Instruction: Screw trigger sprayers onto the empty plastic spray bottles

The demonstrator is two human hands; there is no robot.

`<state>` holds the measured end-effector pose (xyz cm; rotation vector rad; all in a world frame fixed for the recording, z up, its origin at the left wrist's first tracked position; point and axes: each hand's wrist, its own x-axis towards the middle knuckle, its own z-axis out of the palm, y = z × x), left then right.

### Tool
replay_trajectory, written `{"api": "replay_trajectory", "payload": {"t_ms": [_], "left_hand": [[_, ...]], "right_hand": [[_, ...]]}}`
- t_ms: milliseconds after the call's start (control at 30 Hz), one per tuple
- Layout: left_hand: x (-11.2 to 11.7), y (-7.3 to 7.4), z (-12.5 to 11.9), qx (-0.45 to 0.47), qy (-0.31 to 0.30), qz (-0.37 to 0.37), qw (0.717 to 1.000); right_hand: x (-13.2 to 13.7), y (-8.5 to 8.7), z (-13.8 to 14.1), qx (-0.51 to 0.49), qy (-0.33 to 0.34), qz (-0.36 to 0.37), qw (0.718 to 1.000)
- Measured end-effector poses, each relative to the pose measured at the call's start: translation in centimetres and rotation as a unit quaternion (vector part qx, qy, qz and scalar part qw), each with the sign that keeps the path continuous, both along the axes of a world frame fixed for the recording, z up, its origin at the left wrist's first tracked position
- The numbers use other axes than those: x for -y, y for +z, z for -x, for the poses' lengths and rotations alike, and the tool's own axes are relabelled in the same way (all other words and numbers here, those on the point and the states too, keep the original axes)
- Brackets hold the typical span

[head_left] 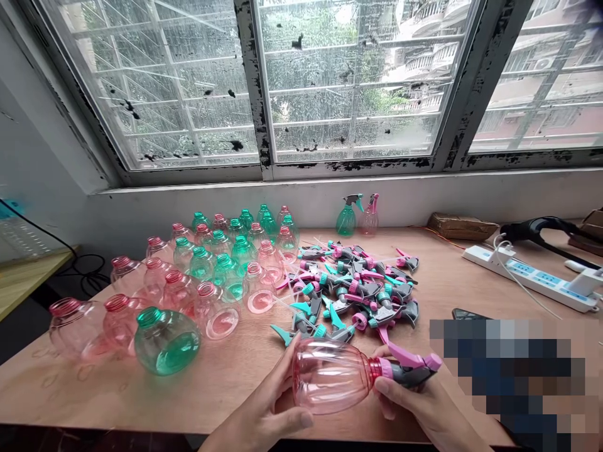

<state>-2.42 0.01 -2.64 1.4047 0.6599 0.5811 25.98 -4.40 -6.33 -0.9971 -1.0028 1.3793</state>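
We hold a pink bottle [332, 380] sideways over the counter [94, 402], near a heap of sprayers [360, 289]. Our left grip [272, 402] curls around its bottom, and our right grip [417, 398] pinches the fitted nozzle [411, 374] by its neck.

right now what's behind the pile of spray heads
A green spray bottle and a pink spray bottle, both assembled, stand behind the pile of spray heads, near the wall. The pile covers much of the tabletop beneath, so what lies there can't be seen.
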Motion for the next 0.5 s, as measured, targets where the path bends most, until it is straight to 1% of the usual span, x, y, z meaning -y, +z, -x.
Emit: {"api": "replay_trajectory", "payload": {"t_ms": [133, 233, 400, 500], "left_hand": [[0.10, 0.16, -0.02, -0.030, 0.006, -0.034, 0.999], [0.18, 0.27, -0.13, -0.031, 0.008, -0.051, 0.998], [0.14, -0.01, -0.01, -0.002, 0.008, -0.004, 1.000], [0.07, -0.11, 0.09, -0.009, 0.007, -0.001, 1.000]], "right_hand": [[-0.02, 0.02, -0.12, 0.028, -0.001, 0.009, 1.000], [-0.03, -0.04, -0.11, 0.037, 0.004, 0.009, 0.999], [-0.01, -0.17, 0.05, 0.000, -0.002, 0.001, 1.000], [0.00, -0.12, 0.06, -0.009, 0.000, -0.001, 1.000]]}}
